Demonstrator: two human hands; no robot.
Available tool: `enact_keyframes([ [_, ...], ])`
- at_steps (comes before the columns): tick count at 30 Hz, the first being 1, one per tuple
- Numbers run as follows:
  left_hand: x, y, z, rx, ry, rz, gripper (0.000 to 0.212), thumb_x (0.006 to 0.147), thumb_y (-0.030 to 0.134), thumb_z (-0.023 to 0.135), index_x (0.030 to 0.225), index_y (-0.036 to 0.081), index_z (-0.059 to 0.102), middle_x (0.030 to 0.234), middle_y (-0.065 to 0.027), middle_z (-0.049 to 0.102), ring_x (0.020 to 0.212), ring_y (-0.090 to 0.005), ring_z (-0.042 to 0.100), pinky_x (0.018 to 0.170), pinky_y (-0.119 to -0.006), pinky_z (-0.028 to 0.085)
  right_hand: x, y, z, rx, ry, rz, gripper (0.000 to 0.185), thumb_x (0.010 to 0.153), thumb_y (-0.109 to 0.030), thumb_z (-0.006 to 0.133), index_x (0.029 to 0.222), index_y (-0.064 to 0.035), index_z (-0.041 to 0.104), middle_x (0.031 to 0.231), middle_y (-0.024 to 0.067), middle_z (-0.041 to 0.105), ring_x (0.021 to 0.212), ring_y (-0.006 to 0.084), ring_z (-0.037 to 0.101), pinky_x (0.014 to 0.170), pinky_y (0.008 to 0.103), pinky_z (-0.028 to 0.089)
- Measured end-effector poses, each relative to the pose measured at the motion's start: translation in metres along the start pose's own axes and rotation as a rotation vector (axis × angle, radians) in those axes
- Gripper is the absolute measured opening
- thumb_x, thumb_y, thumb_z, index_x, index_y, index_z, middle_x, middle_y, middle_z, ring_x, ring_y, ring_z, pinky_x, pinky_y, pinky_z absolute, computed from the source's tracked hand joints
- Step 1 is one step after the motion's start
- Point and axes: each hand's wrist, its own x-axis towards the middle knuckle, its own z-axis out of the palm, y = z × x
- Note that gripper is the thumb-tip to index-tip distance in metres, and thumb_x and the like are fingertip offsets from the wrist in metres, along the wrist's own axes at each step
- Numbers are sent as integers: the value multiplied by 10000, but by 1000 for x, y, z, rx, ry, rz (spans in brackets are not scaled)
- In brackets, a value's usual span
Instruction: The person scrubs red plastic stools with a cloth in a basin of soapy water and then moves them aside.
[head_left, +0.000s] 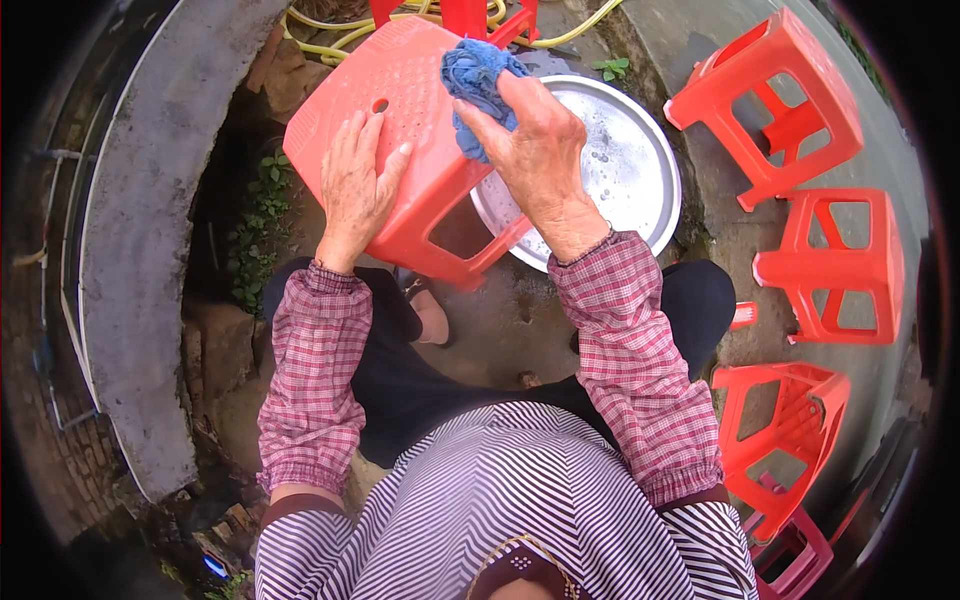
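Observation:
A red plastic stool (427, 176) is in front of me, its perforated seat facing up and towards me. My left hand (358, 176) lies flat on the seat near the round centre hole, fingers slightly spread. In my right hand (536, 142) is a crumpled blue cloth (480, 82), pinched between thumb and fingers at the seat's right edge. Under and to the right of that hand sits a wide round metal tray (626, 165) with a wet, spotted surface. The stool partly covers the tray's left side.
Several red plastic stools stand or lie along the right, among them a tipped one (806, 97) and another (840, 262). A yellow hose (341, 37) coils behind my stool. A concrete ledge (142, 247) runs down the left, beside stones (225, 345) and a leafy plant (259, 225).

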Motion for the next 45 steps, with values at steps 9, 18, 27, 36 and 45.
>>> enact_keyframes([
  [9,-7,-4,2,-26,33,-38,542,845,215,595,1340,39,457,1381,-203,439,1285,-372,394,1028,-479,311,-36,-36,13,-185,-237,-416,328,681,-117,635,1000,-49,595,796,63,539,781,222,572,598,320,484],
  [18,2,7,3,-89,54,-67,431,918,222,513,1294,12,490,1336,-205,477,1253,-347,423,1013,-459,319,45,4,102,-241,-317,-417,242,755,-219,706,923,-80,600,873,147,620,793,320,638,646,395,520],
  [27,-9,-4,6,-34,115,-144,388,906,199,503,1242,5,503,1320,-196,484,1243,-347,434,1005,-453,323,47,1,103,-198,-318,-497,248,768,-261,710,918,-97,601,858,150,614,800,323,637,657,408,512],
  [36,-9,-9,10,9,152,-150,367,894,239,534,1211,54,531,1260,-153,530,1211,-320,465,972,-449,353,-17,-26,-6,-95,-422,-433,318,703,-133,743,971,-102,575,843,90,579,808,285,584,673,391,487],
  [45,-10,-10,4,-4,131,-220,377,889,280,544,1182,43,550,1245,-160,540,1200,-314,467,991,-455,342,32,16,-86,388,-135,256,287,811,-184,731,1037,-13,686,893,46,700,804,72,614,708,239,492],
])
